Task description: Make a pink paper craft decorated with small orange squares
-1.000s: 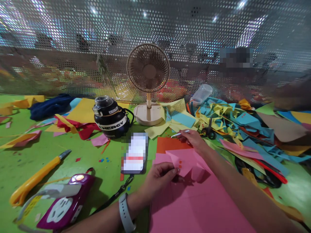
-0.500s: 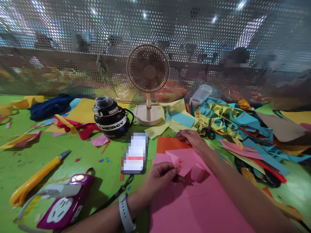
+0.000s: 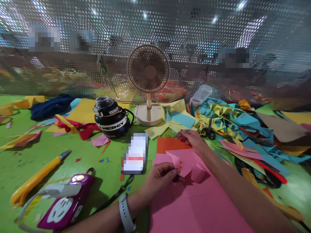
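My left hand [image 3: 163, 174] is closed in a pinch on a cut piece of pink paper [image 3: 186, 170] that carries tiny orange squares. The piece is partly lifted and folded over, above a large pink sheet [image 3: 194, 207]. Under the sheet's far end, an orange sheet [image 3: 166, 145] sticks out. My right hand [image 3: 190, 136] rests at that orange sheet's far edge, fingers bent and close together, beside small paper bits on the green table. Whatever its fingertips may hold is too small to make out.
A phone [image 3: 134, 153], a black bottle [image 3: 109, 118] and a fan [image 3: 148, 69] stand ahead and left. A yellow-handled cutter [image 3: 36, 179] and a purple device [image 3: 66, 202] lie left. Scissors [image 3: 209, 131] and heaped blue and yellow scraps [image 3: 233, 115] are right. A perforated screen [image 3: 184, 29] rises behind.
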Demonstrator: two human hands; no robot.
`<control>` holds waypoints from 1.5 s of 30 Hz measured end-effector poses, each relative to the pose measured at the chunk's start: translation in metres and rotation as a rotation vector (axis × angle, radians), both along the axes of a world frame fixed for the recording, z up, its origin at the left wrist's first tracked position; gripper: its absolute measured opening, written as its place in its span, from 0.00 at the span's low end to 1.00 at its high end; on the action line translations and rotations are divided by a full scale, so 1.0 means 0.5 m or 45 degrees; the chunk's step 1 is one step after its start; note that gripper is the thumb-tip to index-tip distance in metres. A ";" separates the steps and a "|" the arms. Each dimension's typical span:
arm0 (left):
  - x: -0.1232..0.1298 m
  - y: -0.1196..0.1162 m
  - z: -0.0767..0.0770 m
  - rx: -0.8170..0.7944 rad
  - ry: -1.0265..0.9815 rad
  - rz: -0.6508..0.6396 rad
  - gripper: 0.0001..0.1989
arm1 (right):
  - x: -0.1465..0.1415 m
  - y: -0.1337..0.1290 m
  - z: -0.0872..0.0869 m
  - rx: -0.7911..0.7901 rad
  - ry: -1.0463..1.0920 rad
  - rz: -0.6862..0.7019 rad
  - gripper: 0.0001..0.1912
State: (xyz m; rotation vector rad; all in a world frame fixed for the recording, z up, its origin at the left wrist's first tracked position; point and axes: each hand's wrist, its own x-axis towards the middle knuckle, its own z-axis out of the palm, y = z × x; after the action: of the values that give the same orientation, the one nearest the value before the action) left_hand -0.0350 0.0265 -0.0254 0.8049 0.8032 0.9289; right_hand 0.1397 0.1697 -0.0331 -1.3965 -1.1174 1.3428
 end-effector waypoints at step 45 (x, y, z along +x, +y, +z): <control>-0.001 0.001 -0.004 0.007 0.061 -0.020 0.19 | -0.015 0.001 0.010 -0.060 0.018 -0.014 0.12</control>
State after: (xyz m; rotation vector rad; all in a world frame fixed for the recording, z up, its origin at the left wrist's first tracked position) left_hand -0.0353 0.0269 -0.0276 0.8397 0.8355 0.9008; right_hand 0.1323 0.1700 -0.0281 -1.4231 -1.0741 1.3770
